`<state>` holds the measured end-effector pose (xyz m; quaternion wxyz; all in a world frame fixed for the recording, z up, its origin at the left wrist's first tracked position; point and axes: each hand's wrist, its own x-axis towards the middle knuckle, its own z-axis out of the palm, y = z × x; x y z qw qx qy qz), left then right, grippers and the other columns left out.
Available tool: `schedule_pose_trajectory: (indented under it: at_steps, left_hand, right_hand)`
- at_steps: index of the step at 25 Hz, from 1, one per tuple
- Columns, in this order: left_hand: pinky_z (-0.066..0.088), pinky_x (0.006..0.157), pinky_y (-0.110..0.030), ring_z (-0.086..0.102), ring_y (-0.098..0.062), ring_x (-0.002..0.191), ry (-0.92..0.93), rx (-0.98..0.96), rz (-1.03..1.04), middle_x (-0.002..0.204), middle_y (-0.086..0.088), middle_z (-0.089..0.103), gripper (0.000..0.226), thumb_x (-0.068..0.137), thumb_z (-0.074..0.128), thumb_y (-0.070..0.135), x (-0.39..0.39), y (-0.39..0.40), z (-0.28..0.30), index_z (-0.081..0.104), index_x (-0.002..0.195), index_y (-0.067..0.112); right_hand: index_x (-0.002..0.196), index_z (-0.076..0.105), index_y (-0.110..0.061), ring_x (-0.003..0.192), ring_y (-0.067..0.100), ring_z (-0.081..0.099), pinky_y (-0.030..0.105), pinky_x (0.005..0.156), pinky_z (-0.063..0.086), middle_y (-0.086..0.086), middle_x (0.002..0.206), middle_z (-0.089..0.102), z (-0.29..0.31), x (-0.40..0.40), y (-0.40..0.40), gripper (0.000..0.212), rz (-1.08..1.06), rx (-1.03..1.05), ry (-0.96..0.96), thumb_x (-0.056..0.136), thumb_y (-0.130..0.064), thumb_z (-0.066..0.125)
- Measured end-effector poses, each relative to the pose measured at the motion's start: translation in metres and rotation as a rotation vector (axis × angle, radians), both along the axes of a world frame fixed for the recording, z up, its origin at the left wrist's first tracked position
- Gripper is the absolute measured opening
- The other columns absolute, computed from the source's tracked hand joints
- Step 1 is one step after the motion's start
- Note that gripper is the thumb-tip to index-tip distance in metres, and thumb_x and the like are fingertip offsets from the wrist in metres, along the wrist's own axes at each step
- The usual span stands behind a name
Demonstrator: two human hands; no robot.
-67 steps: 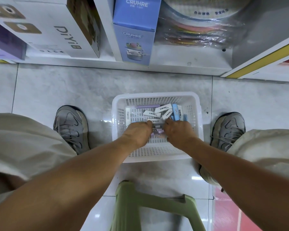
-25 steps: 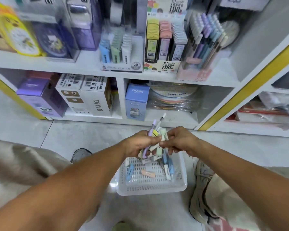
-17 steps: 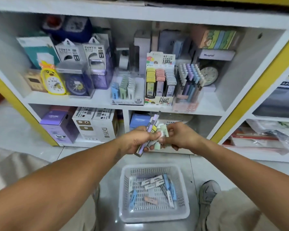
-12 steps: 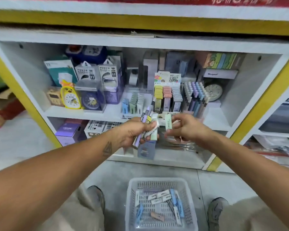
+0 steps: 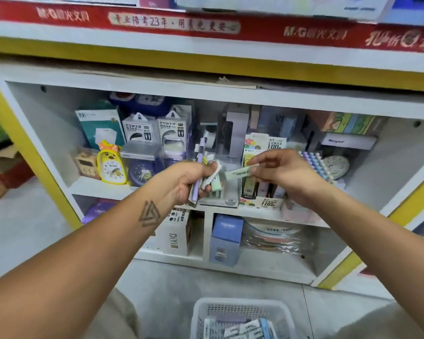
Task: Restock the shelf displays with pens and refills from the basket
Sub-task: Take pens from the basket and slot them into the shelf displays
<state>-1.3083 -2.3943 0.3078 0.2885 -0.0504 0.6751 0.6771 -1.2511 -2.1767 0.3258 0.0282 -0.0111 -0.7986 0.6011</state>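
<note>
A: While the left hand [image 5: 189,182] clutches a mixed bundle of pens [image 5: 198,172], what's the right hand [image 5: 279,172] pinching?

B: A pale green refill case [image 5: 238,172], long axis level, seemingly bound for the refill display [image 5: 262,192] just behind; right hand's nearer.

A: The basket [image 5: 240,311]?

B: Below, holding more.

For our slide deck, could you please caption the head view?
Left hand grips a bundle of pens and refills; right hand pinches one green refill case before the shelf.
</note>
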Motion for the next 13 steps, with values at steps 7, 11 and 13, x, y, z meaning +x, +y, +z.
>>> schedule_pose_trajectory:
  at_steps: [7, 11, 13]
  left_hand:
    - [0.033, 0.035, -0.014, 0.049, -0.014, 0.039, -0.046, 0.087, 0.087, 0.066, -0.008, 0.058, 0.015, 0.095, 0.063, 0.024, -0.043, -0.025, -0.027, 0.058, 0.089, 0.012]
    - [0.034, 0.037, -0.017, 0.050, -0.018, 0.042, -0.032, 0.121, 0.095, 0.084, -0.021, 0.067, 0.015, 0.092, 0.066, 0.022, -0.052, -0.036, -0.034, 0.059, 0.095, 0.008]
    - [0.035, 0.037, -0.017, 0.051, -0.018, 0.043, -0.037, 0.150, 0.089, 0.087, -0.023, 0.070, 0.018, 0.093, 0.065, 0.021, -0.054, -0.041, -0.038, 0.059, 0.103, 0.008]
  right_hand:
    - [0.094, 0.076, -0.019, 0.084, 0.012, 0.066, 0.023, 0.079, 0.055, 0.001, 0.090, 0.073, -0.004, -0.070, -0.019, 0.018, 0.004, 0.492, 0.152, 0.084, -0.005, 0.077]
    - [0.101, 0.076, -0.021, 0.087, 0.015, 0.067, 0.028, 0.086, 0.056, 0.001, 0.094, 0.073, -0.009, -0.095, -0.029, 0.019, -0.034, 0.654, 0.192, 0.084, -0.011, 0.077]
    - [0.097, 0.077, -0.024, 0.085, 0.014, 0.067, 0.028, 0.084, 0.056, -0.003, 0.090, 0.073, -0.008, -0.104, -0.033, 0.014, -0.059, 0.673, 0.214, 0.084, -0.016, 0.078]
